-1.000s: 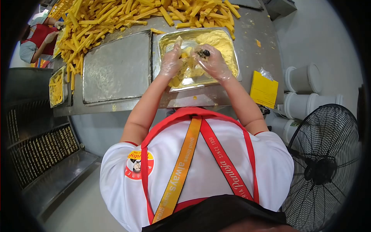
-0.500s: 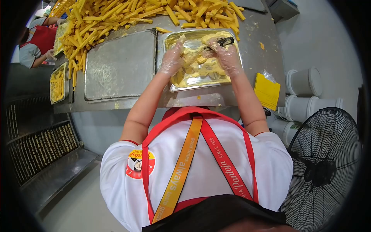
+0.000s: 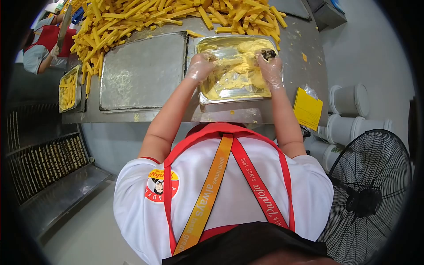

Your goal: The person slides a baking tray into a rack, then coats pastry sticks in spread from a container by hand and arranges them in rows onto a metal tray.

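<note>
A metal tray [image 3: 238, 100] lies in front of me, its inside smeared with pale yellow creamy spread [image 3: 240, 70], thicker toward the upper right. My right hand [image 3: 270, 73], in a clear plastic glove, is closed around a black-handled tool [image 3: 268, 54] at the tray's right side. The handle's end sticks out above the fist; the tool's working end cannot be made out among the spread. Over the tray's left rim is my left hand [image 3: 202, 67], also gloved, fingers curled closed. What those fingers hold, if anything, is hidden.
A large pile of yellow sticks [image 3: 176, 15] covers the table's far side. Left of my tray lies a flat metal sheet [image 3: 143, 73]. A smaller tray of sticks [image 3: 68, 90] sits farther left, near a co-worker [image 3: 48, 44]. White buckets [image 3: 349, 99], yellow sheets [image 3: 308, 109] and a fan [image 3: 364, 201] are at right.
My left hand has moved lower and its raised fingers have curled in. My right hand has shifted right and down with the black-handled tool. The co-worker now holds up a flat, long-edged object.
</note>
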A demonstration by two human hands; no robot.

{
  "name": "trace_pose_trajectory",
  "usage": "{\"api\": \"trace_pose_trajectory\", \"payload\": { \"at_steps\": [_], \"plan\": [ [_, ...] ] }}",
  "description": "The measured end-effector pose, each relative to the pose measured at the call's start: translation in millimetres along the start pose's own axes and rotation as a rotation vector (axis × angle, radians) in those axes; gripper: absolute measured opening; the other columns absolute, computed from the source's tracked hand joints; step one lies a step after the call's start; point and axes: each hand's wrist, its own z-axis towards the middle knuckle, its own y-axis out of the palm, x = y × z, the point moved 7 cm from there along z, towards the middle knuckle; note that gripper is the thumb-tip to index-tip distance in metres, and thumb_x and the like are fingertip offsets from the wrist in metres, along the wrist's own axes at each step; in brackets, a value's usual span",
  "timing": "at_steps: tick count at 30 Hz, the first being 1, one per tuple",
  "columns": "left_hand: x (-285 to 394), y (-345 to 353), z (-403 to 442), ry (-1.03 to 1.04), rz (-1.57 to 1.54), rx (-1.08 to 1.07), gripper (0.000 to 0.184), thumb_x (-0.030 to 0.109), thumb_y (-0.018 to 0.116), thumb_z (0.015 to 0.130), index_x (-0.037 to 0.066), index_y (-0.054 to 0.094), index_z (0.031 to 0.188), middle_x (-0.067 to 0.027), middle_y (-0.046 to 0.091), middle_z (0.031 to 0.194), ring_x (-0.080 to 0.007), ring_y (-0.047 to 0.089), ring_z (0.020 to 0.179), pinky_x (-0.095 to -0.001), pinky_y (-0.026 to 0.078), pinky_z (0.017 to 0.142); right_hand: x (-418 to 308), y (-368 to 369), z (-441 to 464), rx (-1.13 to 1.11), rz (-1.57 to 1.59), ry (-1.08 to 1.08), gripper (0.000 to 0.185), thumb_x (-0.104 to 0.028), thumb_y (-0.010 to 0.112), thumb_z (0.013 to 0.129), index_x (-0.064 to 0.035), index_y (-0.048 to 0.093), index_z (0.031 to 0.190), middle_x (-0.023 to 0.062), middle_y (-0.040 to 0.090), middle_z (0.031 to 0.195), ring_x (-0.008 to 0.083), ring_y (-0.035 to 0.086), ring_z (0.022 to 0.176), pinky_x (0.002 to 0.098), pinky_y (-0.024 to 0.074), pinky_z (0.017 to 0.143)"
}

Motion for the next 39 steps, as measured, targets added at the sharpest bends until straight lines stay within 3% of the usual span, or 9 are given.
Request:
{"api": "trace_pose_trajectory", "payload": {
  "at_steps": [6, 9, 18, 21, 23, 26, 28, 35, 39],
  "plan": [
    [42.9, 6.7, -29.0, 1.067, 0.603, 0.145, 0.02, 0.015, 0.065, 0.08, 0.013, 0.065, 0.1, -0.0073, 0.062, 0.074, -0.0287, 0.063, 0.072, -0.04, 0.052, 0.064, -21.4, 17.5, 0.2, -0.139, 0.336, -0.058, 0.018, -0.01, 0.068, 0.086, 0.0034, 0.065, 0.097, 0.0071, 0.067, 0.085, 0.0143, 0.065, 0.069, 0.0275, 0.0553, 0.058],
    [44.5, 2.7, -35.6, 1.188, 0.567, 0.187, 0.015, 0.013, 0.058, 0.084, 0.016, 0.06, 0.098, -0.0068, 0.057, 0.07, -0.0266, 0.062, 0.069, -0.0386, 0.049, 0.059, 1.0, 7.0, 23.1, -0.085, 0.116, 0.105, 0.019, -0.011, 0.068, 0.086, 0.0041, 0.064, 0.097, 0.0081, 0.067, 0.086, 0.0153, 0.065, 0.068, 0.0278, 0.0567, 0.058],
    [26.2, -8.5, -20.0, 0.841, 0.668, 0.079, 0.016, 0.022, 0.069, 0.076, 0.013, 0.066, 0.09, -0.0109, 0.062, 0.073, -0.0312, 0.063, 0.074, -0.0434, 0.05, 0.066, -8.2, 25.0, 25.2, -0.198, 0.008, -0.002, 0.025, -0.012, 0.069, 0.086, 0.0048, 0.06, 0.102, 0.0093, 0.066, 0.089, 0.0173, 0.067, 0.069, 0.0285, 0.0578, 0.061],
    [0.1, -97.0, -37.3, 0.794, 0.384, 0.571, 0.019, 0.024, 0.071, 0.075, 0.014, 0.07, 0.091, -0.0125, 0.068, 0.083, -0.0318, 0.066, 0.078, -0.0411, 0.053, 0.068, 29.3, -2.3, 33.1, 0.003, -0.196, 0.12, 0.027, -0.014, 0.069, 0.087, 0.0054, 0.06, 0.103, 0.0086, 0.066, 0.087, 0.0174, 0.067, 0.067, 0.0277, 0.057, 0.06],
    [-56.3, -181.5, -32.3, 0.118, 0.363, 0.574, 0.032, 0.035, 0.073, 0.077, 0.015, 0.072, 0.102, -0.013, 0.071, 0.089, -0.025, 0.07, 0.076, -0.0363, 0.055, 0.067, 23.4, -0.5, 22.3, 0.001, -0.238, 0.057, 0.028, -0.016, 0.068, 0.088, 0.0046, 0.06, 0.105, 0.0084, 0.065, 0.091, 0.0158, 0.066, 0.069, 0.0276, 0.0561, 0.061],
    [-163.6, -305.7, -40.0, -0.135, 0.507, 0.979, 0.033, 0.036, 0.075, 0.075, 0.014, 0.073, 0.098, -0.0129, 0.071, 0.086, -0.0289, 0.068, 0.072, -0.0398, 0.053, 0.065, 10.6, -0.9, 4.6, 0.031, -0.298, -0.032, 0.029, -0.019, 0.067, 0.09, 0.0035, 0.06, 0.108, 0.008, 0.065, 0.096, 0.0134, 0.064, 0.073, 0.0275, 0.0547, 0.061],
    [-228.4, -363.4, -43.1, 0.17, 0.537, 1.208, 0.029, 0.033, 0.074, 0.076, 0.013, 0.073, 0.097, -0.0148, 0.071, 0.086, -0.033, 0.067, 0.074, -0.0414, 0.053, 0.068, 9.0, 1.4, -0.9, 0.03, -0.353, -0.089, 0.031, -0.02, 0.065, 0.092, 0.0037, 0.06, 0.111, 0.0076, 0.065, 0.098, 0.0125, 0.062, 0.077, 0.0279, 0.0533, 0.064],
    [-295.4, -408.1, -12.9, -0.125, 0.74, 1.047, 0.016, 0.022, 0.069, 0.075, 0.01, 0.073, 0.085, -0.0169, 0.07, 0.086, -0.0379, 0.066, 0.081, -0.0439, 0.053, 0.077, -35.3, 39.8, -27.1, -0.001, -0.543, -0.251, 0.027, -0.015, 0.066, 0.088, 0.0037, 0.061, 0.107, 0.0089, 0.067, 0.1, 0.0189, 0.062, 0.085, 0.0331, 0.0497, 0.075],
    [-314.6, -410.7, -4.6, -0.197, 0.742, 1.11, 0.037, 0.021, 0.071, 0.073, 0.004, 0.06, 0.104, -0.0225, 0.064, 0.097, -0.0412, 0.063, 0.091, -0.0468, 0.052, 0.078, -55.6, 85.3, -60.2, -0.288, -0.615, -0.469, 0.016, -0.008, 0.066, 0.085, 0.002, 0.061, 0.097, 0.008, 0.067, 0.093, 0.0175, 0.063, 0.077, 0.0321, 0.0499, 0.067]
  ]
}}
